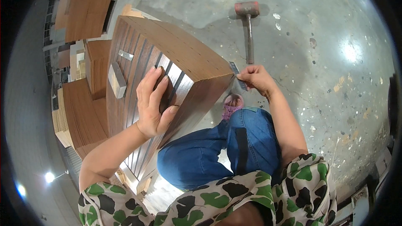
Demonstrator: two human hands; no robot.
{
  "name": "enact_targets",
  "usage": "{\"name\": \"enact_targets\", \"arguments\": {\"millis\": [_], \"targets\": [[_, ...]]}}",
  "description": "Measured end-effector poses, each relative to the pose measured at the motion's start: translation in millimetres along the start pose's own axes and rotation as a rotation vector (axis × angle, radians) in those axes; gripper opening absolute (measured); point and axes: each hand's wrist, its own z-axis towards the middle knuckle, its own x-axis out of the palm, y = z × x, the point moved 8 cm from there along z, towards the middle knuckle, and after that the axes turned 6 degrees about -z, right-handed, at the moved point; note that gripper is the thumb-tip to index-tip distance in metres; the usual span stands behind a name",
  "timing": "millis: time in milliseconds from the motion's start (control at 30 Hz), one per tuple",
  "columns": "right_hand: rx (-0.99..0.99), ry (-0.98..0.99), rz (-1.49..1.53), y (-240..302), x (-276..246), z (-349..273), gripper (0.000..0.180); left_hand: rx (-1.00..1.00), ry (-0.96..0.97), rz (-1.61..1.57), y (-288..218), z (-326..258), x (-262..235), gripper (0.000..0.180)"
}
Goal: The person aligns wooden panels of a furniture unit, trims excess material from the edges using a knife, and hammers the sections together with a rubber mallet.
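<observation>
A tall stack of glossy brown boards (134, 75) with dark stripes stands in front of me, its plain brown side (180, 42) facing away to the right. My left hand (154, 102) rests on its top, fingers and thumb curved round a dark, rounded block (166, 95) that they partly hide. Beyond the stack's right corner, my right hand (256, 79) pinches a thin grey strip (238, 75) upright against or just beside that corner; contact cannot be made out. A grey metal bar (117, 80) and a small shiny plate (125, 55) lie on the striped top.
A mallet with a red-and-black head (247, 8) lies on the stained concrete floor (293, 29) beyond my right hand. More brown board stacks (81, 113) stand at the left, with large panels (90, 4) at the far left. My pink-shod foot (232, 104) is below the corner.
</observation>
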Motion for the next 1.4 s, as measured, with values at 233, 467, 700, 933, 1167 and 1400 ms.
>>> {"name": "enact_targets", "arguments": {"millis": [233, 467, 700, 933, 1167, 1400], "targets": [[-0.356, 0.17, 0.049, 90.7, 73.9, -38.6, 0.016, -0.025, 0.013, 0.018, 8.3, -14.4, -1.8, 0.057], [-0.066, -0.201, -0.194, -50.4, -38.8, 39.1, 0.017, -0.008, -0.001, 0.004, 3.8, -6.0, 0.7, 0.056], [-0.57, -0.347, -0.764, 34.2, 14.0, -15.3, 0.011, -0.014, 0.015, 0.009, 3.0, -5.9, 1.5, 0.056], [-0.724, -0.328, -0.702, 89.2, 34.2, -47.6, 0.011, -0.013, 0.018, 0.012, 0.0, -0.2, -0.2, 0.055], [-0.854, -0.05, -0.395, 156.4, 88.3, -112.9, 0.007, -0.037, 0.027, 0.015, 3.6, -8.1, -6.0, 0.055], [-0.851, -0.249, -0.524, 144.5, 81.2, -106.0, 0.01, -0.036, 0.065, 0.001, 3.5, -9.0, -3.8, 0.055]]}}
